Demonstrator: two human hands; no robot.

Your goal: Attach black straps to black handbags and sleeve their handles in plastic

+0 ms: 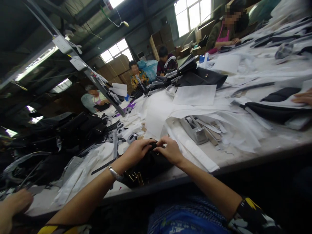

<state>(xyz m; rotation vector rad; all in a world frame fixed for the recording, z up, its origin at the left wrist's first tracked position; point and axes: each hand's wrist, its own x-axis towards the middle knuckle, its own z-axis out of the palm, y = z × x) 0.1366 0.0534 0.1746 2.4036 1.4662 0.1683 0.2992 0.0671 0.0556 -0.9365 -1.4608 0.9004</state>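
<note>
A black bag [143,170] with a gold buckle lies at the near edge of the long white worktable [243,154]. My left hand [136,151], a silver bangle on its wrist, is closed on the bag's top edge. My right hand [170,150] pinches the same edge from the right, fingertips almost meeting the left hand's. What the fingertips grip is a small black part of the bag, too small to name.
White paper sheets [195,95], a grey tape dispenser [194,130] and tape rolls [132,138] cover the table. Black bags [73,128] are piled at left. Several other people sit along the table; another person's hand [14,203] rests at bottom left, one [303,97] at right.
</note>
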